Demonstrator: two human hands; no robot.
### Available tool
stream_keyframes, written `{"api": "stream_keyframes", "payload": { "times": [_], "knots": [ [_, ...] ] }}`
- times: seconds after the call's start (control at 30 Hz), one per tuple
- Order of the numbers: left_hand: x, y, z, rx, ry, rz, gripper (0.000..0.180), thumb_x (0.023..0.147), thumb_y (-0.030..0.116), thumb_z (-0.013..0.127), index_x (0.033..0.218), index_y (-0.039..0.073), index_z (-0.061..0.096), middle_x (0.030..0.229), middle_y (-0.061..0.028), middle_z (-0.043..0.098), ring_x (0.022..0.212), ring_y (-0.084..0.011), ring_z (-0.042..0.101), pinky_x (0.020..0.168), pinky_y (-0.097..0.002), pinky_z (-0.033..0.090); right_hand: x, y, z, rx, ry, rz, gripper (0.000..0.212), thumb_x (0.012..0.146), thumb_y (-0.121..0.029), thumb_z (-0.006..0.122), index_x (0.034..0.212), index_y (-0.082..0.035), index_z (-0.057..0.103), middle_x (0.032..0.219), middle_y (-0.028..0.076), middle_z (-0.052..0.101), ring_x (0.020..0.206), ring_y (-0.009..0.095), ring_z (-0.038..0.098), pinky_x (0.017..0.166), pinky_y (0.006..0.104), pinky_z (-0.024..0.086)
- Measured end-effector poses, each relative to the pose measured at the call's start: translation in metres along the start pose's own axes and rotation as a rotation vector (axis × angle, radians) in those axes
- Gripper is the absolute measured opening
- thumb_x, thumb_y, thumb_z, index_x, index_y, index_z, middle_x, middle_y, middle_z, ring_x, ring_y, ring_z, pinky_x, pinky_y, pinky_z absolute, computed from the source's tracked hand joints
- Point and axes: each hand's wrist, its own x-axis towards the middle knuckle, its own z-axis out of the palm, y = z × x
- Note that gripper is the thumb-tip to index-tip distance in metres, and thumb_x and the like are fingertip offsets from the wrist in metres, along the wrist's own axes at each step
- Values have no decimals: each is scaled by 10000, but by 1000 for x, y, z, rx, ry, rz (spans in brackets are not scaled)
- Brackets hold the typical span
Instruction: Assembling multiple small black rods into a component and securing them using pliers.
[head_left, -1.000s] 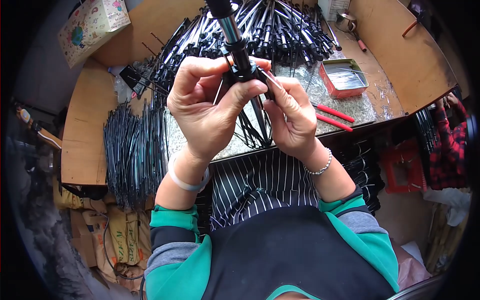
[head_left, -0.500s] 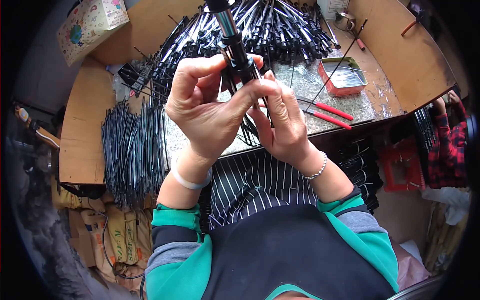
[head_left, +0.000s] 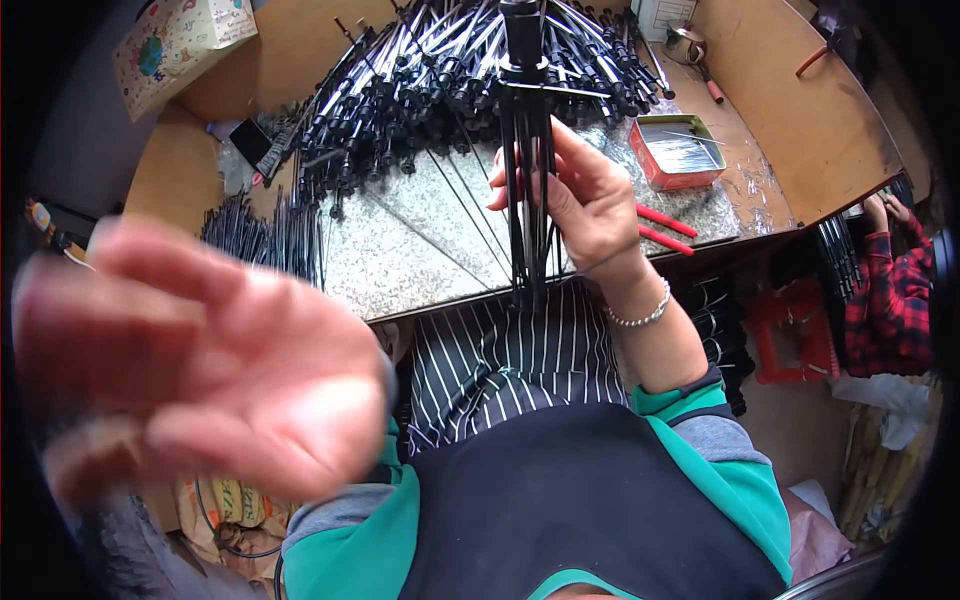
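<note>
My right hand is closed round an umbrella frame, which stands nearly upright over the table's front edge, its thin black ribs hanging in a bunch below a dark hub. My left hand, smeared by motion, is up close at the left, palm showing and fingers apart, with nothing in it. Behind the held frame lies a big heap of similar umbrella frames with silver shafts and black fittings. Red-handled pliers lie beside my right hand, partly hidden by it.
A red open tin of thin metal pins stands at the right. Black ribs are stacked at the left edge, next to a dark phone-like slab. Wooden boards wall the table. Another person's plaid sleeve shows far right.
My left hand has let go of the umbrella frame and swung down to the left. The frame has shifted right in my right hand, and its ribs now hang straight down.
</note>
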Motion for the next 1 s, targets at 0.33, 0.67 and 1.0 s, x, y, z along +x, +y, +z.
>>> {"api": "stream_keyframes", "payload": {
  "times": [0.33,0.67,1.0],
  "knots": [
    [-37,-81,-21,-288,-243,-789,946,667,-61,741,1386,77,142,1111,-134,533,911,-195,606,781,-287,519,3,1,-7,54,-223,187,431,902,-159,536,1275,24,421,958,133,610,876,191,613,805,323,512],
    [-21,-86,-20,-324,-447,-839,402,694,-15,743,1064,-44,586,978,-91,633,890,-137,601,813,-282,492,-19,20,2,56,-13,60,349,936,-220,492,1178,4,376,943,180,610,872,224,626,797,338,507],
    [-29,-71,-2,-90,-364,-744,353,786,-4,647,1122,-47,550,1007,-105,611,931,-147,586,842,-278,467,-21,13,7,-174,139,-8,174,836,-39,629,991,-24,551,1046,103,597,954,145,583,795,275,485]
  ]
}}
